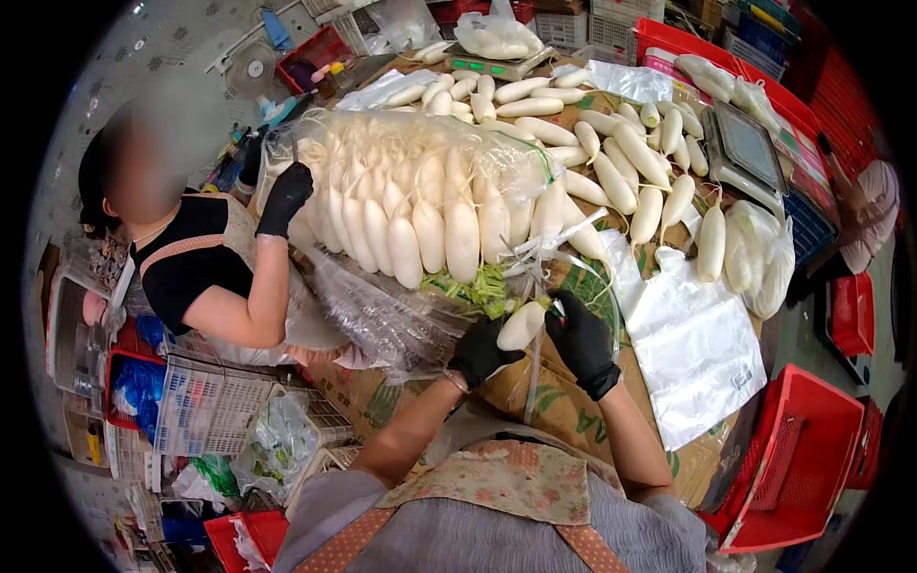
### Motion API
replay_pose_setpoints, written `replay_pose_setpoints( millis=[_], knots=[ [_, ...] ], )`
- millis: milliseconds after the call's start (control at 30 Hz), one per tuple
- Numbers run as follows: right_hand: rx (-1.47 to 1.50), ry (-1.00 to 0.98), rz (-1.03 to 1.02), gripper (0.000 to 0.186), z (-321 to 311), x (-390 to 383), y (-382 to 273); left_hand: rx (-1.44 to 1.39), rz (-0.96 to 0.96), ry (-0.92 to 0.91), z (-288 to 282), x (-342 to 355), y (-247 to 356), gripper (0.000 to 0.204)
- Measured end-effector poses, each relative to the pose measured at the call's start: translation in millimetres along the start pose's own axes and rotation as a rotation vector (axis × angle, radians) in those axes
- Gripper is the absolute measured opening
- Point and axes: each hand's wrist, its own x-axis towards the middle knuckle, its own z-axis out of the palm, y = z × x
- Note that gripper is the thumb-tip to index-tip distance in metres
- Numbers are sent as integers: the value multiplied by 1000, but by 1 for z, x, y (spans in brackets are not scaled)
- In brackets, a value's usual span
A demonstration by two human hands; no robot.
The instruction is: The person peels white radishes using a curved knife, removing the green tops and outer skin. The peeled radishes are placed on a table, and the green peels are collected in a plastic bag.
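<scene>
My left hand (480,351), in a black glove, is closed around the lower end of a white radish (522,327) near the table's front edge. At the radish's other end is my right hand (583,344), also gloved in black, with its fingers curled. A small greenish item shows at those fingertips, too small to name. Just beyond lies a heap of cut green leaf stems (475,289). Behind it, many white radishes stand packed in a large clear plastic bag (411,143).
Loose radishes (638,158) cover the table's far side. Flat plastic bags (693,344) lie at right, near a scale (745,148). A co-worker (215,248) at left has a black-gloved hand at the large bag. Red crates (788,458) stand at lower right.
</scene>
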Motion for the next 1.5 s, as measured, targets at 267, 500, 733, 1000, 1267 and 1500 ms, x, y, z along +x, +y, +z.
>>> replay_pose_setpoints(
  millis=[267, 500, 733, 1000, 1267, 1500],
  knots=[
    [-51, 11, -26, 23, 1, -17, 19, -270, -9, 292, -11, -57, 10, 63],
    [-126, -80, -389, 16, -2, 10, -11, -392, -168, 444, -68, -64, 19, 65],
    [-74, -113, -471, 20, 9, 26, -22, -564, -165, 452, -60, -81, 10, 66],
    [-224, -291, -233, 23, -16, 22, 22, -223, -86, 589, -87, -88, 6, 62],
    [862, -600, 466, 41, -17, -6, 3, -225, -33, 47, -75, -54, 41, 62],
    [1297, -116, 657, 24, -29, -11, 54, 524, 467, 334, -75, 41, 68, 52]
  ],
)
